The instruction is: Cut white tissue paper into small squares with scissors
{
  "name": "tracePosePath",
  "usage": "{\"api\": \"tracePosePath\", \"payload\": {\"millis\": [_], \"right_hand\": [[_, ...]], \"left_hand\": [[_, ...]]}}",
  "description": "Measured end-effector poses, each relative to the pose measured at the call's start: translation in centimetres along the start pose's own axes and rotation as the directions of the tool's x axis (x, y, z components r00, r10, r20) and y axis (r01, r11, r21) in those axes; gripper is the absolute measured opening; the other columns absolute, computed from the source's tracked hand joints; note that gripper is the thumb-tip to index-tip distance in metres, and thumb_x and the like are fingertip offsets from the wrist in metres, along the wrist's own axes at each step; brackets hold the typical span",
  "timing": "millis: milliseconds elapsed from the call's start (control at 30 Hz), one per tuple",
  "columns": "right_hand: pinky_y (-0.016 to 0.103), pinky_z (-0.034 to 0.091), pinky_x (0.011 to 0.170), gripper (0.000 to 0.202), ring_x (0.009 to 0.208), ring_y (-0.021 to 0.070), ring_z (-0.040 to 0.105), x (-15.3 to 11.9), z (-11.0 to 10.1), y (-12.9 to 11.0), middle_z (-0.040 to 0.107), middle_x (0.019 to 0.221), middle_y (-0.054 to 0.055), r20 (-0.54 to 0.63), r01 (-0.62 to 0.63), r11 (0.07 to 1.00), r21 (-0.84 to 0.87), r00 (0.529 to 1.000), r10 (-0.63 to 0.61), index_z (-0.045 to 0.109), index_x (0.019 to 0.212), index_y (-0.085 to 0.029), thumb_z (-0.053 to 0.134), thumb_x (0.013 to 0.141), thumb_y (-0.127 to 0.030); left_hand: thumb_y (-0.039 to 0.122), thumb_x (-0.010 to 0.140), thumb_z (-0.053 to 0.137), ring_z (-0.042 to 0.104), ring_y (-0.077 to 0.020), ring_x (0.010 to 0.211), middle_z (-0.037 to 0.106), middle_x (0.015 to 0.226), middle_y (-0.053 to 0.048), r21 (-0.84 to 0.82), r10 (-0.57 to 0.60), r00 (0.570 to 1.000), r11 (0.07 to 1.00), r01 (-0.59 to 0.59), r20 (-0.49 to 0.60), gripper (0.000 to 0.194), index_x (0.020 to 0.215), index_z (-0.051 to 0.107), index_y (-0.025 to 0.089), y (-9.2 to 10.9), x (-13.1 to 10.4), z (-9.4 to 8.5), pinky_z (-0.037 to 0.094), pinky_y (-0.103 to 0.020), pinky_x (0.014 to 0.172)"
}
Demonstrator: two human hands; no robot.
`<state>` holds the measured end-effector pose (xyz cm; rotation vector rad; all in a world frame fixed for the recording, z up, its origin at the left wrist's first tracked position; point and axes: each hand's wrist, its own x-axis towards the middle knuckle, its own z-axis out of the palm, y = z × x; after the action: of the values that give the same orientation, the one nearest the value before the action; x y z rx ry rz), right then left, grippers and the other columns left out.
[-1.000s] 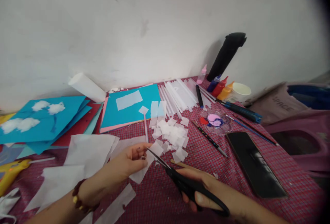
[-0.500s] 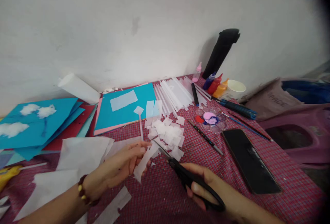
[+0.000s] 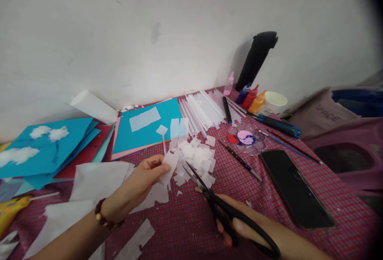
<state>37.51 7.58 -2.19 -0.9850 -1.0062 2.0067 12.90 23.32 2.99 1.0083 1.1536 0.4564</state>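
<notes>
Between thumb and fingers, my left hand (image 3: 136,186) pinches a thin white paper strip (image 3: 170,167), held up at the near edge of a pile of small cut paper pieces (image 3: 194,154). My right hand (image 3: 239,220) grips black-handled scissors (image 3: 209,194) by their loops. The blades are parted and point toward the pile, a little to the right of the strip and apart from it. Larger white paper sheets (image 3: 98,180) lie under and behind my left forearm. Another paper strip (image 3: 136,240) rests on the cloth near the front.
Blue cards with cotton (image 3: 72,136), a blue sheet (image 3: 143,132) and white sticks (image 3: 206,110) lie toward the wall. To the right are a paint palette (image 3: 249,140), a phone (image 3: 296,188), paint bottles (image 3: 249,96) and a black marker (image 3: 239,160). A yellow glue gun (image 3: 12,212) sits at left.
My left hand has lifted and turned the paper strip upright. The scissors have moved slightly right and down, away from the strip, and their blades have opened wider.
</notes>
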Motion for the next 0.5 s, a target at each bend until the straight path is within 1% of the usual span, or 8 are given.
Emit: {"api": "tracePosePath", "payload": {"millis": [100,233,367,500], "right_hand": [[0.032,0.042,0.073,0.070,0.080,0.0172,0.054,0.3,0.1,-0.5,0.055,0.097,0.007,0.032,0.011,0.999,-0.047,0.999,-0.010,0.039,0.139,-0.021,0.053,0.084,-0.061],[0.027,0.039,0.066,0.064,0.072,0.0131,0.051,1.2,0.3,-0.9,0.054,0.094,0.005,0.056,0.012,0.998,-0.060,0.998,-0.008,0.047,0.131,-0.020,0.055,0.083,-0.061],[0.024,0.034,0.059,0.060,0.065,0.0103,0.048,1.6,0.4,-0.9,0.052,0.086,0.003,0.054,0.025,0.998,-0.062,0.998,-0.022,0.049,0.127,-0.019,0.053,0.084,-0.061],[0.022,0.030,0.053,0.059,0.059,0.0086,0.045,1.6,0.7,-1.1,0.051,0.079,0.001,0.035,0.043,0.997,-0.066,0.999,-0.040,0.051,0.124,-0.018,0.053,0.084,-0.061]], "left_hand": [[0.032,0.067,0.073,0.047,-0.0069,0.051,0.057,0.061,0.004,0.015,-0.042,0.998,0.999,0.041,0.050,0.022,0.070,0.059,0.015,-0.5,0.2,0.2,0.034,-0.020,0.052],[0.033,0.068,0.070,0.043,-0.0067,0.050,0.054,0.060,0.004,0.097,-0.130,0.980,0.988,0.117,0.151,0.022,0.069,0.058,0.015,-1.4,0.1,0.6,0.030,-0.020,0.049],[0.034,0.068,0.069,0.040,-0.0063,0.050,0.052,0.060,0.005,0.148,-0.146,0.972,0.982,0.120,0.184,0.023,0.068,0.057,0.015,-1.4,0.0,0.9,0.028,-0.020,0.050],[0.034,0.067,0.069,0.040,-0.0061,0.049,0.050,0.059,0.005,0.148,-0.148,0.974,0.981,0.123,0.174,0.024,0.069,0.056,0.015,-1.3,0.0,1.1,0.027,-0.020,0.050]]}}
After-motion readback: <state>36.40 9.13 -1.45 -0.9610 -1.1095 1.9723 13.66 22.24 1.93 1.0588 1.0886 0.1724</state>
